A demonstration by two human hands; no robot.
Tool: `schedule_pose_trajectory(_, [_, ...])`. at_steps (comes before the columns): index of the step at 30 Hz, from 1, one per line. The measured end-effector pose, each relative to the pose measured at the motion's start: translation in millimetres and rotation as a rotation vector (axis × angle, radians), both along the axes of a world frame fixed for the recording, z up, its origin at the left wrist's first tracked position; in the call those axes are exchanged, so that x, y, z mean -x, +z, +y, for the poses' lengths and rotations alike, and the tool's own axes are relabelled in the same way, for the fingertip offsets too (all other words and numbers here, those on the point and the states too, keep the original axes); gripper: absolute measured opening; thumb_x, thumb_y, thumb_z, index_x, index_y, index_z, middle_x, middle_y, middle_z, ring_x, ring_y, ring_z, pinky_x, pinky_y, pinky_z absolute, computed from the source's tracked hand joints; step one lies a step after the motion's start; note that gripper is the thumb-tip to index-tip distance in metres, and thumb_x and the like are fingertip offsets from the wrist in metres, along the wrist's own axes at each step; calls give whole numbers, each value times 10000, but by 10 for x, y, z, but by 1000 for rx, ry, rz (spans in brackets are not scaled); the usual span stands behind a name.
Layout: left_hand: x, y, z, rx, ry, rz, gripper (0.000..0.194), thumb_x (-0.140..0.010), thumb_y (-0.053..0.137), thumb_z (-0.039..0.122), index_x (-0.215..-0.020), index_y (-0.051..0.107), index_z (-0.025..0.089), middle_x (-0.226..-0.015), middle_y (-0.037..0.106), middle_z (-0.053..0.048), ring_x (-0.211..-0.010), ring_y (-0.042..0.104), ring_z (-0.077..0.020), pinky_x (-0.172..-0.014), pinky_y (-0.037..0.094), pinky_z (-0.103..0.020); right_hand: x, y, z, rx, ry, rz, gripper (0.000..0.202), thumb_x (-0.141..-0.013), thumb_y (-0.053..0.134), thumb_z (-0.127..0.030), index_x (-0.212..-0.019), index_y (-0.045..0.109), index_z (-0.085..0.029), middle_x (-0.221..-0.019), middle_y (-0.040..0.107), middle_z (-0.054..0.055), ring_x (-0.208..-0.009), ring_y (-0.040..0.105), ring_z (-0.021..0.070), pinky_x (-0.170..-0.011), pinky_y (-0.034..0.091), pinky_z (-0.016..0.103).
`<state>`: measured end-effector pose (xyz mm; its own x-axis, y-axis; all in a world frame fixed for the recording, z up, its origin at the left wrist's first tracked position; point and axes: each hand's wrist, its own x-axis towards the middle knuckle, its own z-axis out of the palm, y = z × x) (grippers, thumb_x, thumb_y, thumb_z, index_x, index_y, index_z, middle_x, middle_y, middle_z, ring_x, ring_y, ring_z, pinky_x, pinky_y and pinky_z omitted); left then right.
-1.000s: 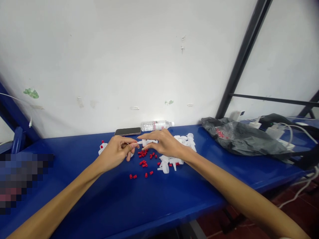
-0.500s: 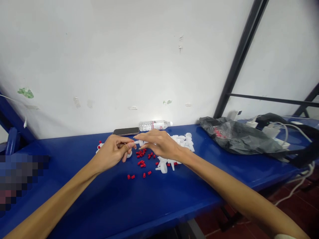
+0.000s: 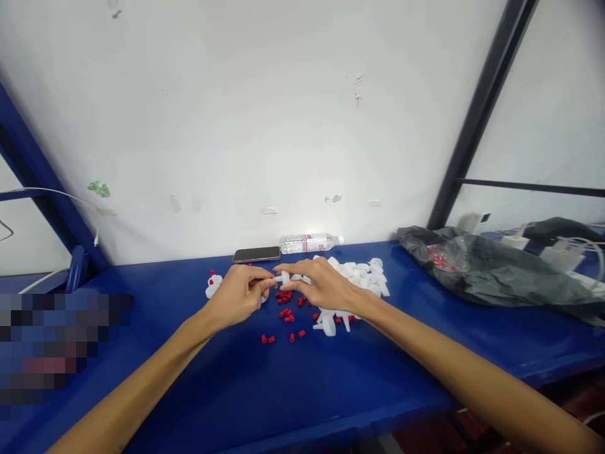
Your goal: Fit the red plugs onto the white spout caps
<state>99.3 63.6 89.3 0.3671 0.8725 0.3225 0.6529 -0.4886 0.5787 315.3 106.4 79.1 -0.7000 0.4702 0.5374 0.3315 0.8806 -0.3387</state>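
My right hand point(image 3: 326, 284) grips a white funnel-shaped plastic nozzle point(image 3: 285, 277) between thumb and fingers, its narrow spout pointing left. My left hand point(image 3: 243, 291) is closed in a pinch at the tip of that spout; what lies between its fingertips is too small and covered to make out. Below the hands, several small red caps point(image 3: 286, 314) lie scattered on the blue table point(image 3: 265, 391). A heap of white nozzles point(image 3: 363, 275) sits beyond and beside my right hand. Left of my left hand are white nozzles with red caps on their tips point(image 3: 213, 284), partly hidden.
A phone point(image 3: 256, 254) and a clear plastic bottle point(image 3: 309, 243) lie at the back by the white wall point(image 3: 265, 113). To the right, a dark plastic bag point(image 3: 491, 271) holds more red pieces point(image 3: 442, 258). Black metal posts point(image 3: 482, 120) and white cables stand beyond it.
The view has swung left, so everything sits further right in it. Both hands stay together at the white nozzle, with little change in their grip.
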Motion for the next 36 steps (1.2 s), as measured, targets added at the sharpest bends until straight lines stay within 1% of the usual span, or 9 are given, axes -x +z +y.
schedule_pose_trajectory(2, [-3,12,17,39,14,-47,343,-935,506,363,-739,686,148,-612,644,-26,-506,564,-127,-513,421,-242,-4,20,5,4,8,-4,379,-993,543,-306,-1348,620,-198,-936,779,47,-698,648,167,-684,442,290])
schedule_pose_trajectory(5, [-32,71,9,50,57,-168,321,-909,543,426,-840,692,151,-711,675,-33,-504,563,-124,-481,408,-237,-16,70,-12,-85,-16,-11,427,-1006,522,-388,-1371,596,-179,-1071,758,84,-874,661,202,-788,447,317])
schedule_pose_trajectory(9, [-25,164,-25,41,92,-267,352,-892,554,482,-913,679,154,-756,661,-25,-507,549,-122,-476,406,-242,-18,102,-47,-174,-108,-69,474,-1035,421,-463,-1340,618,-158,-910,751,82,-834,645,209,-833,426,347])
schedule_pose_trajectory(11, [16,186,-23,-29,134,-198,339,-902,539,476,-857,668,165,-715,646,-15,-567,568,-140,-528,425,-249,-15,88,-44,-213,-135,-98,469,-1050,380,-443,-1312,634,-148,-852,735,77,-835,641,211,-862,412,361])
schedule_pose_trajectory(15, [106,167,29,-173,257,80,299,-919,489,421,-790,635,194,-709,650,-3,-639,562,-160,-596,395,-272,-13,39,-13,-207,-122,-135,347,-1038,415,-328,-1188,691,-178,-871,736,58,-833,638,190,-872,397,352])
schedule_pose_trajectory(18, [129,124,69,-198,301,267,277,-923,431,355,-746,582,205,-709,644,-2,-630,531,-166,-601,347,-293,-3,28,-21,-190,-97,-177,303,-1014,432,-254,-1084,722,-197,-860,735,47,-805,633,181,-855,384,351])
schedule_pose_trajectory(21, [115,89,75,-189,288,380,256,-920,403,317,-739,553,216,-684,628,3,-616,513,-173,-593,306,-303,20,36,-59,-192,-84,-203,297,-1005,433,-233,-1054,723,-196,-848,731,46,-804,620,182,-853,367,348])
schedule_pose_trajectory(26, [58,70,42,-145,273,421,268,-935,389,342,-761,553,223,-693,644,-3,-621,537,-187,-593,280,-305,48,29,-91,-215,-32,-231,272,-1007,449,-230,-1013,718,-188,-811,722,21,-789,584,170,-882,345,337])
schedule_pose_trajectory(36, [38,47,74,-80,205,360,315,-966,337,350,-747,524,224,-706,655,-9,-677,586,-201,-619,329,-300,56,0,-83,-252,0,-270,271,-1000,458,-219,-990,724,-170,-803,723,24,-786,590,174,-885,357,337])
